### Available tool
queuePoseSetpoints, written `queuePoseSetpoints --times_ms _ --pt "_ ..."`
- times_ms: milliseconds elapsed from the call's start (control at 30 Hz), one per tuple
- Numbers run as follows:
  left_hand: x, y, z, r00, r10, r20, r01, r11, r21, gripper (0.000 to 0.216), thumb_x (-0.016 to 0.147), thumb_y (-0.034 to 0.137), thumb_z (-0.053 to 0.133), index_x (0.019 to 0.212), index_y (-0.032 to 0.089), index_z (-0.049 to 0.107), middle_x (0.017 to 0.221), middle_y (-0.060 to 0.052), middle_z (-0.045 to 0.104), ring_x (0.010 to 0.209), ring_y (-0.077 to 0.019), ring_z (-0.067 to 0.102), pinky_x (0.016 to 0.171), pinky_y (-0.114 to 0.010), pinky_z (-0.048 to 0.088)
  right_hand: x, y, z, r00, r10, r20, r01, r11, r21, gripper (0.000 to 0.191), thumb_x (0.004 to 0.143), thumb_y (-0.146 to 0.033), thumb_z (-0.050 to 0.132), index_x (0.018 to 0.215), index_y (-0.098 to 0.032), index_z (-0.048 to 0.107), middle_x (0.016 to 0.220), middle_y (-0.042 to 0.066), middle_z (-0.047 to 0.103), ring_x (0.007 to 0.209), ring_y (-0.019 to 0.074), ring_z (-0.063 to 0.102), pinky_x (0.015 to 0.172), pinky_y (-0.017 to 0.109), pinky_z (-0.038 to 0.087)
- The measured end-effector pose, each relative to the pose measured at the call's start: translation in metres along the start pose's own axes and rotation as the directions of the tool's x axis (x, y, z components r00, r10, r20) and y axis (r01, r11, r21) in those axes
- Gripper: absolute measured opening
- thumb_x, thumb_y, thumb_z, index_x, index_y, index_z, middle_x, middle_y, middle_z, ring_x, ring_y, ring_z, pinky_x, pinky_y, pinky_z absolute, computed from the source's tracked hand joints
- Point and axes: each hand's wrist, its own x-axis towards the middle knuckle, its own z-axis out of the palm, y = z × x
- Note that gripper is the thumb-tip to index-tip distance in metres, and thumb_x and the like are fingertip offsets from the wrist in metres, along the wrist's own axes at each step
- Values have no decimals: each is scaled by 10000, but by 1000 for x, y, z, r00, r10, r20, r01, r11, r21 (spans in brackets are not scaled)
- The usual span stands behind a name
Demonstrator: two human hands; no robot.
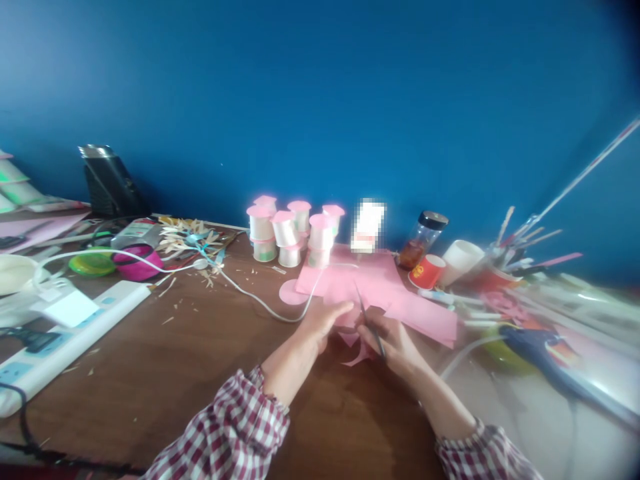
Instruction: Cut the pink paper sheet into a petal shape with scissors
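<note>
My right hand [395, 343] is closed around a pair of scissors [369, 320]. The blades point away from me over pink paper. My left hand [320, 327] holds a piece of pink paper [354, 315] just left of the blades, its thumb laid along the top and its other fingers mostly hidden. Narrow pink offcuts [357, 353] hang or lie below the scissors. Beyond both hands, larger pink sheets [345, 273] are spread on the brown table [200, 387], with a rounded pink piece [293, 292] at their left edge.
Stacked white cups [261, 230] with pink tops stand near the blue wall. A lidded bottle [425, 237], a red paper cup [427, 271] and a white cup [460, 260] are at right. A power strip [75, 343] and white cable [250, 297] lie left; a blue glue gun [545, 360] lies right.
</note>
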Motion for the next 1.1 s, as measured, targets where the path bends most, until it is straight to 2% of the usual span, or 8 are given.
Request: queuePoseSetpoints --times_ms 233,500,767,967,1100 --pt "0 1 -1 1000 -7 6 7 1000 7 434 595 256 746 965 99 581 810 -131 658 731 -278 648 556 -408 559 0 3 -2 1000 -1 -10 1 999 -43 262 795 -402 589 763 -143 581 470 -42 491 427 110 467 444 221 371" --pt "-1 6 -1 1000 -14 20 14 1000 5 439 572 231 761 938 71 579 818 -155 661 698 -297 655 577 -449 559 0 10 -4 1000 -27 -12 26 996 -88 238 806 -385 580 799 -147 591 481 -43 483 424 106 451 444 221 370" --pt "1 5 -3 1000 17 23 -19 999 48 379 562 242 769 856 67 606 795 -153 669 691 -291 658 565 -396 558 0 10 -4 1000 -10 4 10 998 -63 252 809 -406 571 782 -156 583 462 -46 477 406 109 450 442 226 374" --pt "1 6 -2 999 45 -2 -45 996 72 409 526 205 786 877 77 619 812 -138 681 723 -267 661 625 -363 553 1 9 -5 1000 -14 7 14 999 -45 235 812 -388 570 782 -154 565 501 -35 496 435 113 470 453 227 375" --pt "0 7 -2 999 38 28 -40 997 64 396 547 214 774 887 74 625 822 -145 682 720 -270 661 621 -372 551 1 8 -5 1000 -27 -2 27 997 -68 238 813 -388 570 777 -152 573 520 -31 507 449 116 485 464 228 386"
